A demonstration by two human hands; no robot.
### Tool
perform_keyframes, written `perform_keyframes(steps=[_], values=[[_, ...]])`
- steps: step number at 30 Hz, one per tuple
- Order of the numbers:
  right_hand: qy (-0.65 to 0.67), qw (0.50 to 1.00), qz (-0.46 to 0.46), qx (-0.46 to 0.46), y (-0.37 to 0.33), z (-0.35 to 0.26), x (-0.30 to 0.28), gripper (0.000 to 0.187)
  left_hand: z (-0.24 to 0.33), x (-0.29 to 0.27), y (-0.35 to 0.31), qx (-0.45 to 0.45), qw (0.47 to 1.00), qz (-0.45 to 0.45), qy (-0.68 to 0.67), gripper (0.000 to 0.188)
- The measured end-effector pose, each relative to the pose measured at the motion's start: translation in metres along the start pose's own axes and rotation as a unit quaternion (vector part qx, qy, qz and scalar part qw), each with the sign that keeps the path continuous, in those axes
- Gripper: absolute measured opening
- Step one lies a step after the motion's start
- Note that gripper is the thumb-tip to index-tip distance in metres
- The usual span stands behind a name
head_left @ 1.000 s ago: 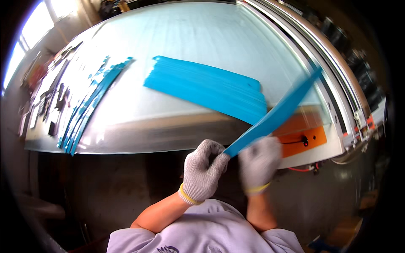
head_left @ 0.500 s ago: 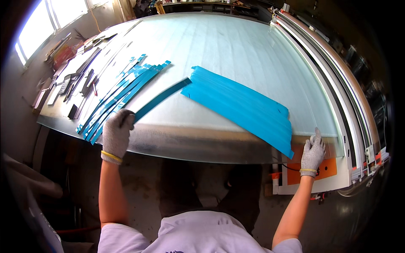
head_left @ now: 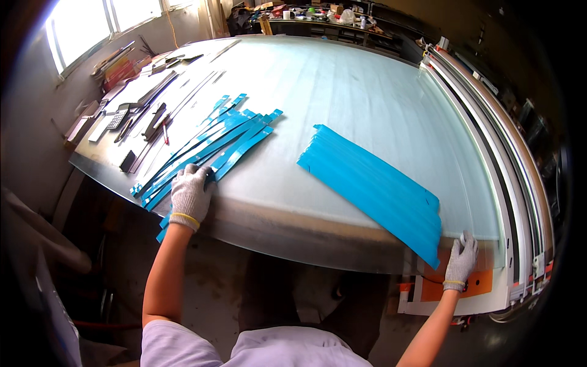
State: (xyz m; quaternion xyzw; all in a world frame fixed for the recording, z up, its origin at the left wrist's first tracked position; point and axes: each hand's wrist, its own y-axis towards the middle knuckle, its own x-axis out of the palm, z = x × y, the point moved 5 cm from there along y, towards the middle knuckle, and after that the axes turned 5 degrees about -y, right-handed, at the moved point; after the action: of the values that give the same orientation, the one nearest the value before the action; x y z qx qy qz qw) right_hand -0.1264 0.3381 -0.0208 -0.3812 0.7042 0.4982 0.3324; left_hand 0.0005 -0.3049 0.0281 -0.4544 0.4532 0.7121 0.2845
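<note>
My left hand (head_left: 192, 194), in a grey knit glove with a yellow cuff, is at the near end of a pile of narrow blue strips (head_left: 211, 142). Its fingers are curled over the topmost blue strip (head_left: 247, 145), which lies along the pile's right side and pokes out below the hand over the table edge. A wide blue sheet (head_left: 373, 192) lies slantwise on the glass-like tabletop (head_left: 287, 177), its near corner at the front edge. Right of that corner, my gloved right hand (head_left: 461, 262) is closed at the edge, fingers bent around something small and pale.
A calculator (head_left: 118, 116), a red pen (head_left: 166, 133), a small black block (head_left: 127, 161) and several dark bars lie on the left. A long white rail (head_left: 489, 137) runs along the right side. Behind stands a cluttered bench (head_left: 324, 23).
My left hand has brought the strip from beside the wide sheet leftward onto the pile. The whole scene sits lower in the picture; my right hand stays by the front right corner.
</note>
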Motion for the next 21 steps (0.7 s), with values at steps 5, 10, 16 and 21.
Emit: perform_keyframes(steps=[5,10,16,21], values=[[0.013,1.000,0.012,-0.015,0.000,0.001,-0.002,0.033,0.011,-0.004,-0.015,0.054,0.998,0.019,-0.013,0.039],[0.030,0.999,0.020,-0.022,0.000,-0.002,-0.001,0.031,0.005,-0.006,-0.017,0.037,0.999,-0.004,-0.004,0.039],[0.043,0.999,0.024,-0.006,-0.001,0.003,-0.001,0.031,-0.008,-0.016,0.007,0.054,0.998,-0.022,-0.024,0.035],[0.030,0.999,0.017,-0.010,0.000,-0.003,-0.002,0.031,-0.051,-0.012,0.049,0.020,0.996,-0.036,0.074,0.027]])
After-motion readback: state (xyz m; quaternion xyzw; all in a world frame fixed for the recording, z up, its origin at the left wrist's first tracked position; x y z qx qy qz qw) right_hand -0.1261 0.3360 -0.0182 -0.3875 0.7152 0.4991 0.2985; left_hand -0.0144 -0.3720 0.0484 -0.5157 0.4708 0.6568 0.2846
